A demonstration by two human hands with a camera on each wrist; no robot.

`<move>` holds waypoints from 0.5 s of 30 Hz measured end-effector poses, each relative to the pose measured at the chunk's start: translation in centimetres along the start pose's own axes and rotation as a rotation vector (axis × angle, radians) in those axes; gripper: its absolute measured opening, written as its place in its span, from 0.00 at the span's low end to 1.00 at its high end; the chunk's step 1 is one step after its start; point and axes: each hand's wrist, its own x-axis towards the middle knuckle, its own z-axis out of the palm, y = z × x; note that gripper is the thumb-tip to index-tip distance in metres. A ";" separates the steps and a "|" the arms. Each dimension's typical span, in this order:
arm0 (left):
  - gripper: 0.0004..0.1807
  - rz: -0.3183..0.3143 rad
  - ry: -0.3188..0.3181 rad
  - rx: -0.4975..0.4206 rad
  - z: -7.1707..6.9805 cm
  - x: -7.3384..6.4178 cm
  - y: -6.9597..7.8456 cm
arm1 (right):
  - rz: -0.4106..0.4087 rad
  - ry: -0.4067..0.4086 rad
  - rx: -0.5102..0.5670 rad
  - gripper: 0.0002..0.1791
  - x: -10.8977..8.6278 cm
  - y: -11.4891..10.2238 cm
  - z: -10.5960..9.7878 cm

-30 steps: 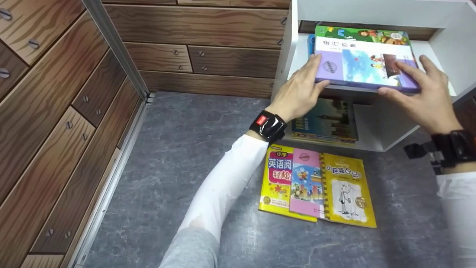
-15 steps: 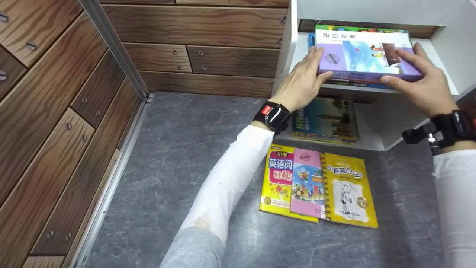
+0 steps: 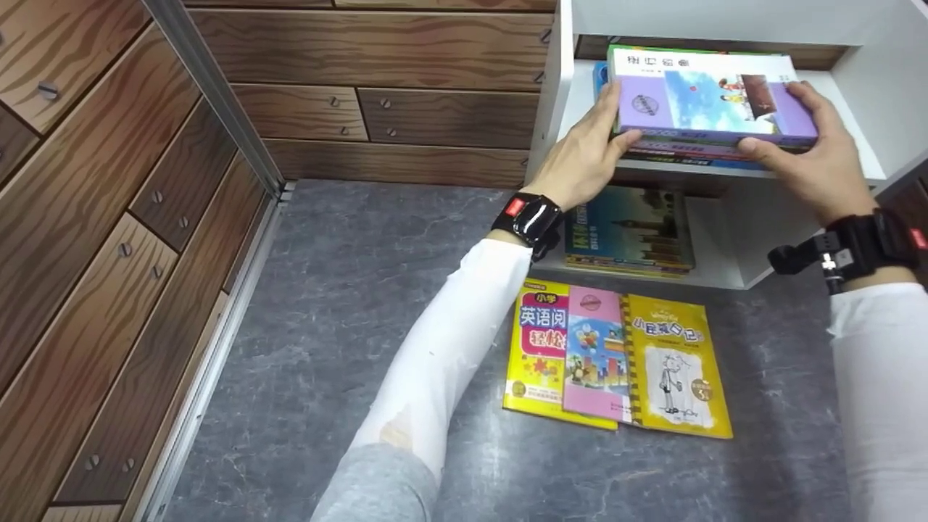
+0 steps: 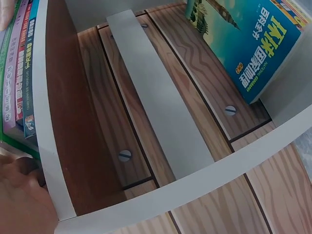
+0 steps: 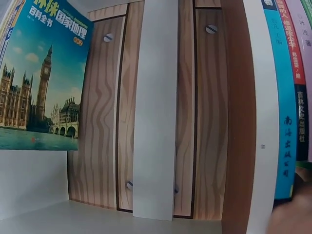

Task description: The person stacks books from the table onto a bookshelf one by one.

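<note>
A white and purple paperback book [image 3: 710, 101] lies on top of a stack on the upper shelf [image 3: 844, 119] of a white bookcase. My left hand [image 3: 583, 159] grips its left end, thumb along the front spine. At the right end my right hand [image 3: 819, 159] holds it, the thumb also at the front. Beneath it, spines of several books [image 3: 689, 154] show at the shelf's front; a green cover just peeks out behind. The left wrist view shows these spines [image 4: 24, 73] beside part of the left hand. Blurred right fingers touch a blue book [image 5: 285, 122] in the right wrist view.
Below, a stack of books [image 3: 638, 228] with a clock-tower cover sits on the lower shelf. On the grey floor [image 3: 348, 326] lie a yellow and pink book [image 3: 536, 380], a pink book [image 3: 594, 348] and a yellow cartoon book [image 3: 674, 370], overlapping. Wood-patterned panels [image 3: 406, 54] stand behind.
Both hands have slid the white and purple book backward on the stack. It now covers most of the green cover, and the spines below have come into view at the front.
</note>
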 end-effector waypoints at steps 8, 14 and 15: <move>0.42 -0.018 0.036 -0.008 0.0 0.1 0.0 | 0.039 0.003 -0.022 0.53 -0.1 -0.5 0.0; 0.41 -0.001 0.064 -0.017 0.2 0.0 -0.1 | 0.012 0.004 -0.027 0.51 -0.2 0.0 -0.1; 0.41 0.005 0.065 -0.013 0.3 0.0 -0.1 | 0.008 0.004 -0.025 0.51 -0.2 0.2 -0.1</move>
